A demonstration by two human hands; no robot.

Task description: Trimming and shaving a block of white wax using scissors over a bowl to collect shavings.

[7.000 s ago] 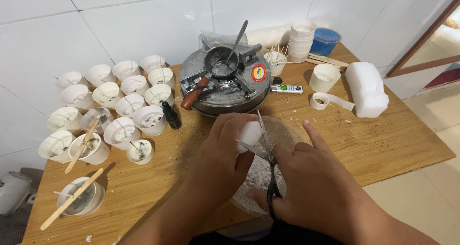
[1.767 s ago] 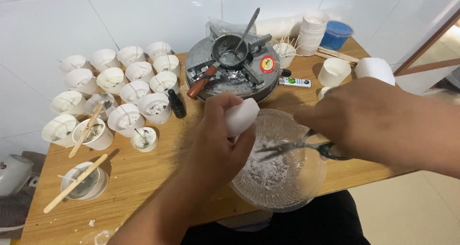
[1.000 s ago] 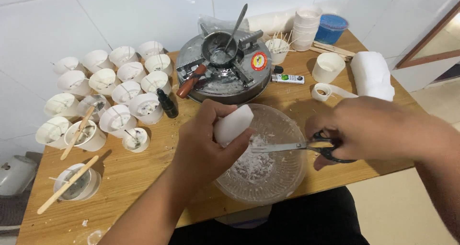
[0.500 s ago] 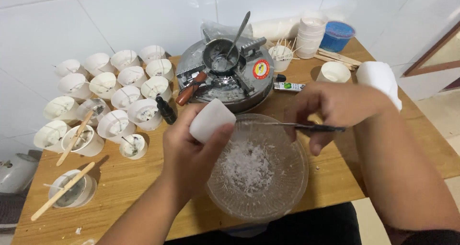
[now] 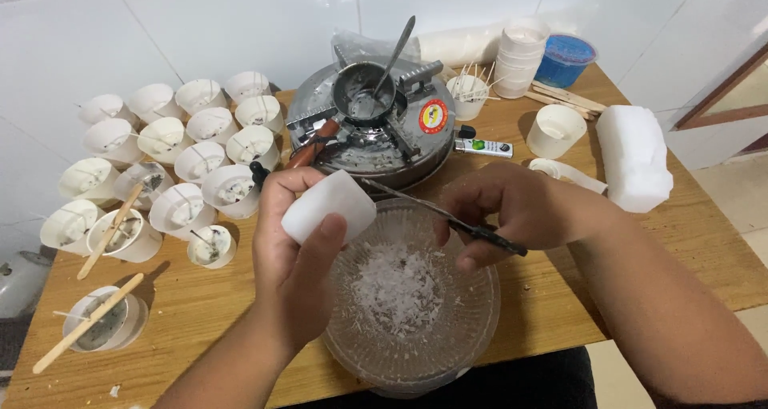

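I am holding a white wax block in my left hand, fingers and thumb clamped around it, just above the near rim of the clear glass bowl sitting at the table's front edge. My right hand is gripping a pair of scissors, fingers closed on the handles, and the blades are reaching across toward the block; I cannot quite tell whether the tip is touching the wax or just short of it. A loose heap of white shavings is already lying in the middle of the bowl, but it is covering only part of the bottom, and most of the block is remaining whole, so I judge the shaving as well started and far from finished. Behind the bowl the metal stove is carrying a small pot with a spoon in it. To the left, many white paper cups are standing in a cluster, several with wicks and wooden sticks, and a bigger white wax block is lying untouched at the right.
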